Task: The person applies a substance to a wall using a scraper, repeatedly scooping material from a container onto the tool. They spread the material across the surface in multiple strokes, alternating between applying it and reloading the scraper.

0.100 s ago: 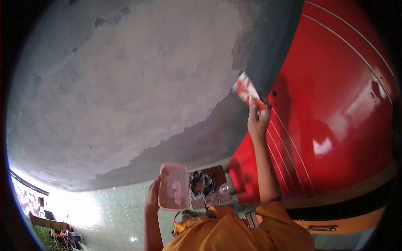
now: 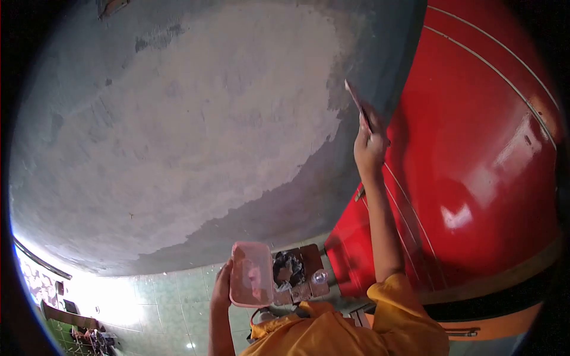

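Observation:
My left hand (image 2: 221, 285) grips the left side of a pink plastic tub (image 2: 236, 291), which has smears of pinkish paste on its bottom. My right hand (image 2: 370, 142), raised, is closed around a thin putty spreader (image 2: 358, 105). The spreader is turned edge-on, and a whitish blob shows at its tip. Its tip overlaps the dark grey border of a large curved panel (image 2: 237, 118), close to the right edge of the panel's pale, rough-edged coating.
A glossy red panel (image 2: 475, 154) with thin pale lines adjoins on the right. Below the grey panel, a brown stand (image 2: 312, 258) holds a black plastic bag (image 2: 295, 261) and a small clear cup (image 2: 319, 276). Green tiles (image 2: 172, 302) cover the floor.
My right hand has moved slightly up, turning the spreader from showing its flat red-and-white face to edge-on. The tub sits a little lower and further right in view.

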`<control>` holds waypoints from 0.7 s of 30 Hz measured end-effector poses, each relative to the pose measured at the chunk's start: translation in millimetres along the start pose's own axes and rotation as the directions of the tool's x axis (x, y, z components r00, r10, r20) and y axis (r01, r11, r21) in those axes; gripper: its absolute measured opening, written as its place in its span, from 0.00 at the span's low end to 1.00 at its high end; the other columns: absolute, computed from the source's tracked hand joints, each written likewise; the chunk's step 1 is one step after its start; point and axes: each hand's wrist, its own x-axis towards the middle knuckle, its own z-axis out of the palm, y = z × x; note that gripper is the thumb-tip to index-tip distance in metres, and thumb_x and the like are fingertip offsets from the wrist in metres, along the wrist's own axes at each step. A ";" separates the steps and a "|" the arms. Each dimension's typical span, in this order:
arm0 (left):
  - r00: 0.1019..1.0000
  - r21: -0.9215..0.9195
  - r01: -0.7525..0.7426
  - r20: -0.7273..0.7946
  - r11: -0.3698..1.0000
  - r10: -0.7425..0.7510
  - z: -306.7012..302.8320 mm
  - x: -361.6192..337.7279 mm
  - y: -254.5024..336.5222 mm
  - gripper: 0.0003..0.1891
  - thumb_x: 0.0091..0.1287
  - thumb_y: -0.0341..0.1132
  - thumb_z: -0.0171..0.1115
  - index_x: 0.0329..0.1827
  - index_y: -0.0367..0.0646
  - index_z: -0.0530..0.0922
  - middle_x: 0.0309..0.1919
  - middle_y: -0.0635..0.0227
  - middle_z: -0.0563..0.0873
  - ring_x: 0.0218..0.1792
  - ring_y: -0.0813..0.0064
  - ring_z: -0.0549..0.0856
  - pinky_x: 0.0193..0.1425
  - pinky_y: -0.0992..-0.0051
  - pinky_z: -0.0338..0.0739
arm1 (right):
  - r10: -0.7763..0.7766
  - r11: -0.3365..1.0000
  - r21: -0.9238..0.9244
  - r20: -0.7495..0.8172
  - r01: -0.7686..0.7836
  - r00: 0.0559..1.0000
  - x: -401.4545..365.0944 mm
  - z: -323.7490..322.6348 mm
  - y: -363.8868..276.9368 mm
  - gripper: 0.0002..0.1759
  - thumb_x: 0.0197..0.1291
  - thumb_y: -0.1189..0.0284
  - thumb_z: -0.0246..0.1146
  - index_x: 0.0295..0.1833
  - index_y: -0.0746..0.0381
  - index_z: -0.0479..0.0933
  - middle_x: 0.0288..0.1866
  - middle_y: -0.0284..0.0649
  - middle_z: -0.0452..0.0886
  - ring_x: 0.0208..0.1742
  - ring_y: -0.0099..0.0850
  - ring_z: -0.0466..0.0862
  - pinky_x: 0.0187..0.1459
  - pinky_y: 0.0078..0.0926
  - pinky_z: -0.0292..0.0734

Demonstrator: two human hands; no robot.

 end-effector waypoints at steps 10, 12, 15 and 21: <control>0.997 -0.024 0.005 -0.079 1.000 -0.007 0.7 6.2 -47.3 0.27 0.84 0.48 0.51 0.75 0.36 0.73 0.64 0.62 0.83 0.62 0.70 0.83 0.66 0.68 0.79 | -0.256 0.910 -0.275 0.214 0.310 0.943 -38.0 76.9 83.9 0.33 0.62 0.85 0.60 0.75 0.60 0.74 0.70 0.50 0.81 0.71 0.54 0.78 0.72 0.50 0.71; 0.997 -0.068 0.000 -0.079 0.998 -0.005 -5.3 9.6 -51.0 0.27 0.84 0.47 0.50 0.75 0.36 0.73 0.63 0.62 0.83 0.61 0.70 0.83 0.65 0.68 0.80 | -0.117 0.925 -0.306 0.336 0.226 0.935 -62.1 65.4 72.9 0.31 0.63 0.84 0.59 0.74 0.61 0.75 0.68 0.50 0.82 0.71 0.53 0.78 0.71 0.48 0.72; 0.998 -0.080 -0.010 -0.063 0.997 0.005 -1.0 10.5 -52.4 0.26 0.84 0.47 0.51 0.74 0.36 0.73 0.63 0.62 0.84 0.60 0.70 0.84 0.64 0.69 0.81 | -0.056 0.969 -0.216 0.297 0.124 0.953 -29.3 54.8 63.5 0.28 0.65 0.83 0.59 0.72 0.62 0.76 0.67 0.50 0.83 0.70 0.50 0.79 0.69 0.45 0.74; 0.994 -0.032 -0.001 -0.105 1.000 -0.002 15.2 8.3 -41.8 0.25 0.84 0.48 0.48 0.72 0.38 0.74 0.62 0.63 0.84 0.60 0.70 0.84 0.65 0.67 0.81 | -0.387 0.866 -0.303 0.101 0.398 0.917 100.9 76.9 23.2 0.24 0.67 0.84 0.56 0.68 0.65 0.79 0.65 0.52 0.84 0.65 0.50 0.83 0.69 0.45 0.75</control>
